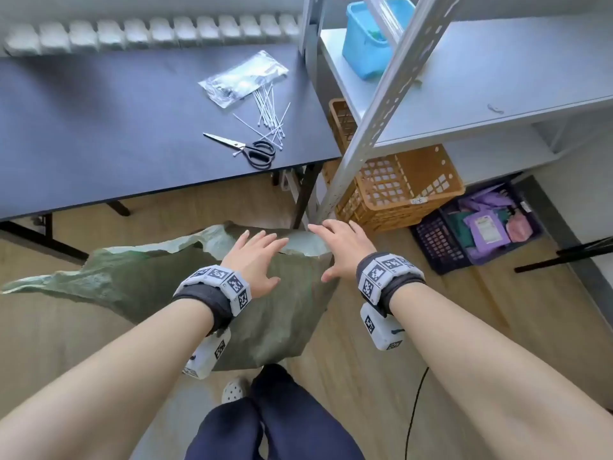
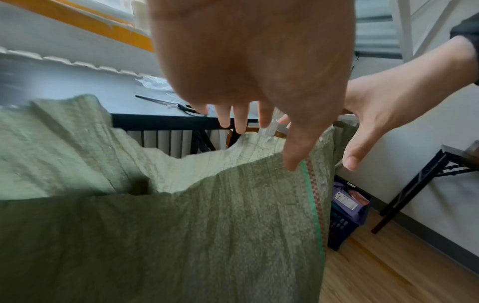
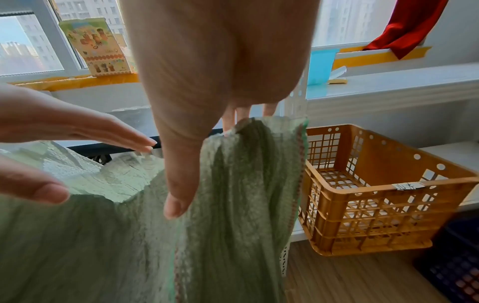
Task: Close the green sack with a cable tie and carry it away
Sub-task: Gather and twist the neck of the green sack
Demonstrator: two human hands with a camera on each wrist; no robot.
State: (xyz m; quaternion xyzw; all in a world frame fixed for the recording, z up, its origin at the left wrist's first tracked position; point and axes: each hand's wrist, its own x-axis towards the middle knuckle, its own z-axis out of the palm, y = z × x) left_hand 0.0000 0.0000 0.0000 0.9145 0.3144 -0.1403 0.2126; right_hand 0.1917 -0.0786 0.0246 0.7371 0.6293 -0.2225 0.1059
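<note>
The green woven sack (image 1: 149, 280) (image 2: 155, 235) (image 3: 103, 246) stands on the wooden floor in front of my legs, its mouth open and crumpled. My left hand (image 1: 257, 260) (image 2: 246, 61) hovers over the mouth with fingers spread and straight. My right hand (image 1: 341, 250) (image 3: 215, 61) is spread at the sack's right corner, thumb in front of the fabric and fingers behind its top edge. Neither hand holds a tie. Loose white cable ties (image 1: 268, 114) lie on the dark table (image 1: 99, 127), beside their clear packet (image 1: 242, 78).
Black-handled scissors (image 1: 252, 149) lie near the table's front edge. A metal shelf post (image 1: 374, 107) rises just beyond the sack, with an orange crate (image 1: 398, 187) (image 3: 376, 194) and a dark crate of packets (image 1: 471, 230) under the shelves. A blue tub (image 1: 371, 38) sits on the shelf.
</note>
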